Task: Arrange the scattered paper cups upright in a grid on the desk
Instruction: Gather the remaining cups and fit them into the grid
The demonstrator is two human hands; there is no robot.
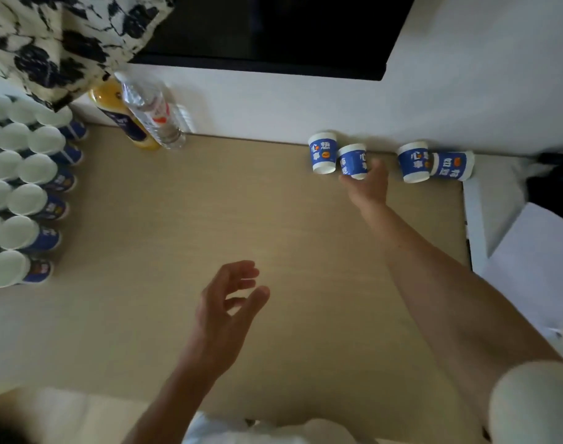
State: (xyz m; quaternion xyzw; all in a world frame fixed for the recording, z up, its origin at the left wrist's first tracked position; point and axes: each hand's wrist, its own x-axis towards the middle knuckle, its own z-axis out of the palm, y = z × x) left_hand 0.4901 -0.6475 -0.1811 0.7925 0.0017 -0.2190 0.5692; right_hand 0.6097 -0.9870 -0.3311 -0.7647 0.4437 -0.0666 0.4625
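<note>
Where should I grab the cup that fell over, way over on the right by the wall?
Take the tipped cup round its blue side, nearer the wider right end, fingers coming down from above and the front. It lies on its side with the white wall behind and a standing cup against its left end, so those sides are blocked. The right hand grips the second cup.

We find open counter (209, 203) across mid-frame; gridded cups (27, 200) block the left edge, bottles (152, 113) the upper left, loose cups (321, 155) the upper right.
</note>
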